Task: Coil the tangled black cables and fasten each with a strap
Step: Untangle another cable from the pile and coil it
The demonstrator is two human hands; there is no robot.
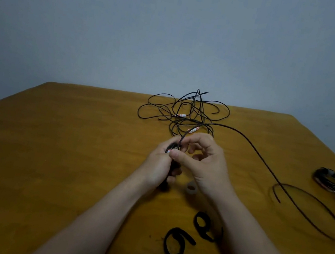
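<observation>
Mid-coil: small black coil (172, 149) gripped in left hand (157, 166) over bench (52, 130) centre, right hand (204, 165) pinching tail (266, 164) at coil top. Tail trailing right, unwound. Finished coils (333, 181) at right edge, apparently fastened. Tangle (186, 112) behind untouched, two straps (176, 244) nearby unused.

— Where was the camera?
— It was worn on the person's head, facing forward and down over the wooden table (70, 155) toward the grey wall (177, 29) at twelve o'clock.
— How near was it?
— Near. Both forearms stretched from six o'clock toward the centre, where the left hand (157, 164) and right hand (206, 166) sat large. The wide lens took in the table's far corners at ten and two o'clock.
</observation>
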